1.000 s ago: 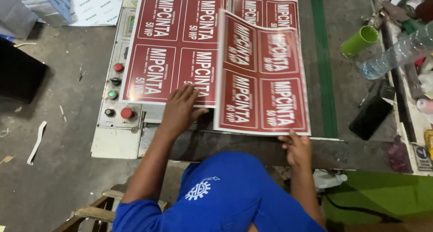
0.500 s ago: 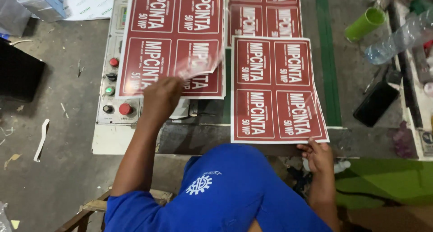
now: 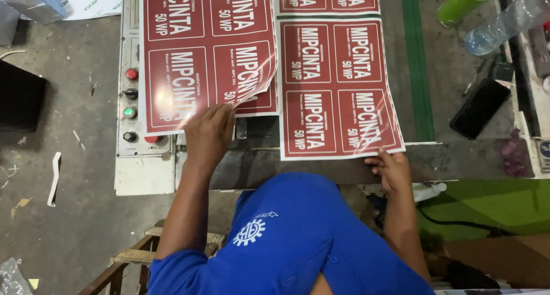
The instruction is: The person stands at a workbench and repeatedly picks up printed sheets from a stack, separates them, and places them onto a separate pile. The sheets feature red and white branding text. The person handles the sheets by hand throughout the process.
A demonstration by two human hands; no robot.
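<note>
Moved: since half a second ago the glossy dark-red printed sheet with four white-lettered panels [image 3: 338,88] has slid toward 12 o'clock and now lies flat, butted against the sheet ahead of it; the left hand [image 3: 209,133] has gone from a blurred flick to a settled pinch.
Left hand: fingers closed on the near right corner of the top sheet of the red printed stack [image 3: 206,54], peeling it up so that it curls.
Right hand [image 3: 392,169]: at 5 o'clock of the flat sheet, fingertips on its near right edge; whether it pinches or only presses, I cannot tell.
Sheet position: on the grey machine bed [image 3: 435,157], right of the stack, left of the green belt strip [image 3: 415,65].
Handling: likely light, thin and floppy, with a slick laminated face; probably creases if bent sharply.
Hold: best taken at a corner or edge.
Nearby: control panel with red and green buttons [image 3: 130,106] at 9 o'clock; black phone [image 3: 480,107] at 3 o'clock.
</note>
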